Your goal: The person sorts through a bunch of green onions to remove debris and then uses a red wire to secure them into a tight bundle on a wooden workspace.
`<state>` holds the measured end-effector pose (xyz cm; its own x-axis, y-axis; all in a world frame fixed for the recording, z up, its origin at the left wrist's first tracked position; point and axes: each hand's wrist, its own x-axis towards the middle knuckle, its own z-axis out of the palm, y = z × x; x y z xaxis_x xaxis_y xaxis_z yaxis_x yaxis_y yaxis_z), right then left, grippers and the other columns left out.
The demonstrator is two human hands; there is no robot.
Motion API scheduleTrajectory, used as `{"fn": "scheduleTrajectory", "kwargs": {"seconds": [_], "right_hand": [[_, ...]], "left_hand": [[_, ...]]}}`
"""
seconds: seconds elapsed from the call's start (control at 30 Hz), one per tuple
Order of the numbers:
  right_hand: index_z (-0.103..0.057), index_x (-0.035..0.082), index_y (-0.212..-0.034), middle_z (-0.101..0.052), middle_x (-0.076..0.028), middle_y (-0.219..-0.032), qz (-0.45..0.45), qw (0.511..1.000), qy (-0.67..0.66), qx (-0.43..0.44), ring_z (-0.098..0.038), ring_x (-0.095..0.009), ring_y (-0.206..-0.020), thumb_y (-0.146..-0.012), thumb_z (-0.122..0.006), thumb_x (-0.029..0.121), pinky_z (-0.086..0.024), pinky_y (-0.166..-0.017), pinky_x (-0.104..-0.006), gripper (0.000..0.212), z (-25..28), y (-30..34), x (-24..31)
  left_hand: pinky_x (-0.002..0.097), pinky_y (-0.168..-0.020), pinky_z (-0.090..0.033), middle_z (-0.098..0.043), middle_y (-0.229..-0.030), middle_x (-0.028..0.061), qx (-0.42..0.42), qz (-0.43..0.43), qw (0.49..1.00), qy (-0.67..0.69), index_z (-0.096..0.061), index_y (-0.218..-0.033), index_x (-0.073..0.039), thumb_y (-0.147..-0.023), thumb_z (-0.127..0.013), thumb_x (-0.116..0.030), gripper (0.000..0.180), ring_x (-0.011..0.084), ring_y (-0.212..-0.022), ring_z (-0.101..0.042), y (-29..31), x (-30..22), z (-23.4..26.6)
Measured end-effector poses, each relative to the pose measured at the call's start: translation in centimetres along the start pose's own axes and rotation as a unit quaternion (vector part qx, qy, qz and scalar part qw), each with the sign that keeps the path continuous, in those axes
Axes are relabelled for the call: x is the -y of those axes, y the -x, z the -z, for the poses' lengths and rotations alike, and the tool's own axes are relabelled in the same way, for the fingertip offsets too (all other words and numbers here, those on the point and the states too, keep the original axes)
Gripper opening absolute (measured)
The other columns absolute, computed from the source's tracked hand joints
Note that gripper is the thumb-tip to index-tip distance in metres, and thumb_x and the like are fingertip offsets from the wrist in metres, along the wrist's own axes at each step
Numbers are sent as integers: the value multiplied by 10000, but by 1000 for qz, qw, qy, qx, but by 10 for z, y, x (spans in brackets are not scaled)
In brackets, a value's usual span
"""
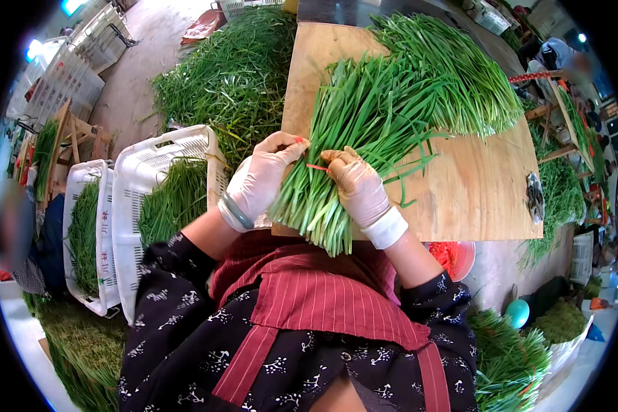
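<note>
A loose bunch of garlic chives (364,103) lies over the near edge of a wooden board, pale cut ends toward me. My left hand (257,178), in a whitish glove, is closed at the left of the bunch, pinching a bit of a red tie (316,167) at its fingertips. Across the lower stems shows another short stretch of this tie. My right hand (357,185), gloved with stained fingers, is closed against the right side of the stems at the tie's other end. What runs beneath the bunch is hidden.
A larger pile of chives (460,75) covers the far right of the board (474,185). White crates (127,172) with chives stand at the left, beside a heap of loose greens (226,69). A bowl of red strips (463,261) sits below the board's near edge. Other people work at both sides.
</note>
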<state>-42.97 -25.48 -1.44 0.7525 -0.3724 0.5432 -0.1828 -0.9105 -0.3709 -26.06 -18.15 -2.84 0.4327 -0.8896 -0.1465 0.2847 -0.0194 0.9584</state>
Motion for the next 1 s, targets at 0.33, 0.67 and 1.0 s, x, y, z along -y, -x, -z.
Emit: {"fn": "scheduleTrajectory", "kwargs": {"seconds": [0.33,0.67,1.0], "right_hand": [[-545,106,-864,-581,-58,-1140,172,966,167,96,-524,-222,-1138,-782,-506,189,-233,-1086,-462,123,11,5,-3],[-534,37,-858,-607,-133,-913,9,989,-130,70,-623,-289,-809,-772,-549,52,-495,-783,-383,89,4,-13,-7],[-607,0,-894,-561,-225,-1136,-153,988,-22,-19,-591,-324,-972,-767,-607,0,-500,-751,-357,126,-29,-20,-2]], "left_hand": [[256,-783,-461,-628,-883,52,-47,24,977,207,-594,-903,-72,-848,-611,-69,58,139,-815,-582,10,3,-20],[224,-673,-446,-615,-756,28,-89,-85,992,-39,-635,-791,1,-810,-637,-23,30,84,-706,-543,-1,11,-29],[220,-669,-448,-647,-763,41,-151,-102,978,-101,-648,-808,21,-794,-656,-31,55,76,-697,-550,-4,21,-25]]}}
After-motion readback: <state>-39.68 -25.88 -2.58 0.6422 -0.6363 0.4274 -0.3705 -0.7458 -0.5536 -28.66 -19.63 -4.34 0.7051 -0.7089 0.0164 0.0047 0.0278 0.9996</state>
